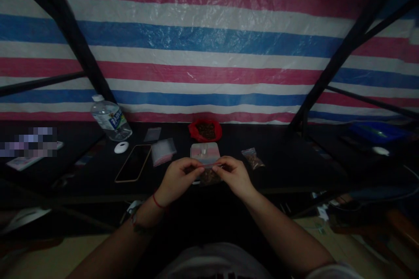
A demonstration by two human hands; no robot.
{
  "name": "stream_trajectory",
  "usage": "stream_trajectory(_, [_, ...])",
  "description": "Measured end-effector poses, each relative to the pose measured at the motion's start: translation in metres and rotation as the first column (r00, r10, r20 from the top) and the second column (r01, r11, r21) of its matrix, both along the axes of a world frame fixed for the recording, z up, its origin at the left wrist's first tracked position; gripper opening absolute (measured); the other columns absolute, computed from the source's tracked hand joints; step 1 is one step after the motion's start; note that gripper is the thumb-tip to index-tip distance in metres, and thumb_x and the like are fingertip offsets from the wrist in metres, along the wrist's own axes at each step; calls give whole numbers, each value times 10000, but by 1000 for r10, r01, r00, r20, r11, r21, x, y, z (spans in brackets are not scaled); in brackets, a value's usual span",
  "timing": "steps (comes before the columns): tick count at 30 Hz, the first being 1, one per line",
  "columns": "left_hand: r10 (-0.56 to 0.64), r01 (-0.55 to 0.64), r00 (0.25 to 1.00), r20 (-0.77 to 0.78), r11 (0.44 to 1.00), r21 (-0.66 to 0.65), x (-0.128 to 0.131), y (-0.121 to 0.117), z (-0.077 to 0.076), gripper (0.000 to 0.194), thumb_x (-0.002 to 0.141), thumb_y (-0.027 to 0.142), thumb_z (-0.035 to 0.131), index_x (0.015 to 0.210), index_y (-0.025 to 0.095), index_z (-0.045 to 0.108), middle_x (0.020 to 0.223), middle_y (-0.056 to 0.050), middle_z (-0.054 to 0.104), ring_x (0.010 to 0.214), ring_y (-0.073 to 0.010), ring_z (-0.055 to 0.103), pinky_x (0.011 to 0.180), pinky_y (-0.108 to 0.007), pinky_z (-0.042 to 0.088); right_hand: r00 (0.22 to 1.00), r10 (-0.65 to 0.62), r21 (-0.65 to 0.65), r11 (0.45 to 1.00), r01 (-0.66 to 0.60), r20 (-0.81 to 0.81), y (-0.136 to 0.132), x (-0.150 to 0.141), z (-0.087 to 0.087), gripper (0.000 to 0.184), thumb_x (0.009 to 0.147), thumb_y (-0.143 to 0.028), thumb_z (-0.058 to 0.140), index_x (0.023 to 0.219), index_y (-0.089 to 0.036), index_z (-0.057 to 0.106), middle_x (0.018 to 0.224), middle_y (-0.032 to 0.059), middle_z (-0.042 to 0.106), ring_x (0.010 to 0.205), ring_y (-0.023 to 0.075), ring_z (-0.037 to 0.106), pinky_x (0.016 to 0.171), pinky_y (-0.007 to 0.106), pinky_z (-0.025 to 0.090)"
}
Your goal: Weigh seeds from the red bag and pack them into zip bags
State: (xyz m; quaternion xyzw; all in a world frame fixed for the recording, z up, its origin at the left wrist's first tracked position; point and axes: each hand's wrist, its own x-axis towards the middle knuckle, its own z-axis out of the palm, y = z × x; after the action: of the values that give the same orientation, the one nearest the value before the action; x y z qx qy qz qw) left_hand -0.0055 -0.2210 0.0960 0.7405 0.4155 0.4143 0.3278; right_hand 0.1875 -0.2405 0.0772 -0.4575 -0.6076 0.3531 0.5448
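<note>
Between my two hands is a small clear zip bag [210, 177] with brown bits in it. My left hand [178, 176] pinches one end of its top edge. At the other end, the thumb and fingers of my right hand [235, 176] are closed on the same edge. Just behind the bag lies a small flat scale [205, 150], partly covered by the bag and my fingers. Beyond that sits a red bag [205, 130], its mouth spread, holding dark brown pieces. A filled zip bag [253, 158] rests on the table right of my right hand.
Left of my hands are a stack of clear zip bags [163, 151], a single flat bag [152, 134], a phone [134, 163], a white rounded object [121, 147] and a plastic bottle [111, 117]. A blue tray [378, 131] stands far right. Dark frame bars [73, 37] slope at both sides.
</note>
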Motion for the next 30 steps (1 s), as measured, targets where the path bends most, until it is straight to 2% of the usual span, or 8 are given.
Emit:
stream_trajectory(5, [-53, 51, 998, -34, 998, -39, 1, -3, 0, 207, 775, 347, 615, 792, 156, 694, 765, -47, 705, 686, -139, 629, 631, -228, 491, 999, 1, 63, 998, -3, 40, -2, -1, 2, 96, 731, -279, 691, 734, -183, 688, 726, 27, 641, 650, 133, 584, 591, 241, 461])
stream_trajectory(14, [-48, 45, 996, -76, 998, -48, 5, -5, 3, 177, 762, 321, 614, 747, 159, 684, 730, -37, 700, 676, -136, 623, 638, -226, 489, 990, 54, 71, 995, -63, 128, -4, -3, 8, 99, 752, -283, 676, 725, -190, 691, 718, 28, 651, 657, 136, 593, 574, 234, 450])
stream_trajectory(19, [-73, 68, 993, -96, 996, -58, 9, -7, 3, 158, 768, 288, 597, 740, 162, 687, 725, -28, 702, 670, -130, 626, 641, -221, 480, 980, 35, 95, 994, -54, 195, -5, -5, 10, 57, 751, -235, 666, 721, -198, 697, 727, 31, 678, 681, 147, 618, 612, 246, 464])
stream_trajectory(27, [-87, 97, 979, -184, 994, 43, 7, -7, 3, 116, 781, 244, 592, 749, 177, 682, 754, -18, 702, 710, -127, 636, 679, -220, 470, 968, 57, 111, 990, -86, 243, -7, -6, 10, 46, 749, -201, 668, 720, -205, 704, 744, 23, 694, 695, 145, 638, 653, 248, 485])
stream_trajectory(30, [-64, 94, 971, -230, 988, 120, 5, -6, 3, 147, 820, 269, 566, 798, 189, 688, 809, -27, 710, 762, -137, 643, 718, -232, 474, 972, 15, 106, 993, -41, 236, -4, -3, 11, 81, 732, -237, 709, 661, -205, 684, 692, 14, 675, 659, 140, 617, 619, 244, 469])
